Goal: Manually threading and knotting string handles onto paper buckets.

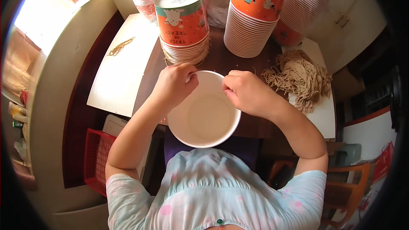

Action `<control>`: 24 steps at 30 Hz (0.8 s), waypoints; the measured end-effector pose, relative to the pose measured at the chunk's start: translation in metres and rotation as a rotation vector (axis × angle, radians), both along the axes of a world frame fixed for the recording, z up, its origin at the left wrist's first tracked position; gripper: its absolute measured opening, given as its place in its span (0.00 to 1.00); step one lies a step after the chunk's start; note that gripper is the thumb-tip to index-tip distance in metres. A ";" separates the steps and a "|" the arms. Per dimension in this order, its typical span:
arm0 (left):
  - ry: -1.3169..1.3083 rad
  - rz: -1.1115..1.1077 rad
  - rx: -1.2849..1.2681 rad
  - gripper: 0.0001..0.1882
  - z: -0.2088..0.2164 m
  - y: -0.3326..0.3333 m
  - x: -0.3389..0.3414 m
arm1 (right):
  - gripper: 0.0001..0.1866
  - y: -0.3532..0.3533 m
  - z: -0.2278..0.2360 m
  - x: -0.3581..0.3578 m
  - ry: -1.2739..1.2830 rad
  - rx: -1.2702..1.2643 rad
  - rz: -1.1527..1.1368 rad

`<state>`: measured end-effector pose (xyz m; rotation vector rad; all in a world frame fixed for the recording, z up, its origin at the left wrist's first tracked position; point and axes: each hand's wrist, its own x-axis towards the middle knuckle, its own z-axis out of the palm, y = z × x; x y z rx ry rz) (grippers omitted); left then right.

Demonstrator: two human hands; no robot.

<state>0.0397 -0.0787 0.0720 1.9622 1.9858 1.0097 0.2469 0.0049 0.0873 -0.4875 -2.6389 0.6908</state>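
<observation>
A white-lined paper bucket (204,121) is tipped with its open mouth toward me, at the near edge of the dark table in front of my chest. My left hand (177,84) is closed at the far left of its rim, thumb and fingers pinched together. On the right of the rim, my right hand (248,91) is closed, with curled fingertips reaching just inside the wall. Any small thing between the fingertips is hidden. Just beyond my left hand, an upside-down orange and green bucket (181,21) tops a short stack with string around it.
A taller stack of nested buckets (249,30) stands at the back. Bagged bucket stacks (304,6) are behind it. A tangled heap of beige string (300,79) lies on the right; a few strands (121,47) lie on the white board at left. A red basket (96,157) sits lower left.
</observation>
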 end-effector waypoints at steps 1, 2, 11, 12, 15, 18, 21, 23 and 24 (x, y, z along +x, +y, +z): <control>0.000 0.001 0.024 0.07 -0.001 0.003 0.002 | 0.02 -0.001 0.003 0.000 0.002 -0.002 -0.003; 0.001 -0.001 0.022 0.07 0.000 0.004 0.003 | 0.02 -0.003 0.007 0.001 -0.010 -0.008 -0.015; 0.073 0.077 -0.074 0.09 0.001 0.009 0.005 | 0.02 -0.006 0.004 0.003 0.002 -0.036 -0.033; 0.086 0.086 -0.082 0.09 0.001 0.009 0.007 | 0.02 -0.005 0.003 0.004 0.009 -0.047 -0.036; 0.118 0.103 -0.096 0.10 0.005 0.008 0.011 | 0.02 -0.005 0.002 0.004 0.037 -0.032 -0.029; 0.154 0.108 -0.107 0.11 0.005 0.009 0.013 | 0.02 -0.005 0.001 0.004 0.049 -0.028 -0.025; 0.124 0.060 -0.074 0.10 -0.002 0.010 0.009 | 0.02 -0.004 -0.001 0.006 0.042 -0.036 -0.028; 0.074 0.015 -0.036 0.10 0.001 0.011 0.007 | 0.02 -0.003 -0.002 0.007 0.059 -0.032 -0.023; -0.089 0.022 -0.153 0.09 0.006 0.011 0.008 | 0.03 -0.002 -0.003 0.008 0.073 -0.029 -0.022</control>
